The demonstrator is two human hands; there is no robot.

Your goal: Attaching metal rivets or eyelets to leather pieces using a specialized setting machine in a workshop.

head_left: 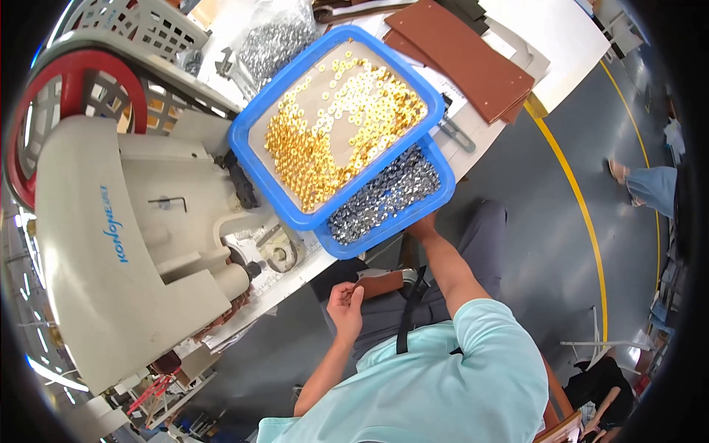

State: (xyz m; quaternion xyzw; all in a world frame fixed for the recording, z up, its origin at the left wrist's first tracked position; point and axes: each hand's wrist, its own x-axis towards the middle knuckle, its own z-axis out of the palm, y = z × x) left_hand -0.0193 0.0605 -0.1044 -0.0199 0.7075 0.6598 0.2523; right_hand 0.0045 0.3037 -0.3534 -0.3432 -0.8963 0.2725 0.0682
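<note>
In my lap, my left hand (346, 305) is closed with thumb and fingers on the end of a brown leather piece (382, 285). A metal part (408, 275) shows at the leather's other end. My right hand (422, 226) reaches to the near rim of the lower blue tray (441, 193), where its fingers are hidden. Many small silver metal pieces (384, 196) fill that lower tray. Partly over it sits a larger blue tray (240, 133) with gold-coloured, ring-like metal pieces (303, 159) spread on its pale bottom.
A beige machine (88, 244) with a red handwheel (81, 81) stands at the left, a hex key (170, 201) on it. Brown leather panels (458, 55) are stacked at the table's far right. Behind the trays are a clear bag of metal parts (273, 44) and a plastic basket (148, 26).
</note>
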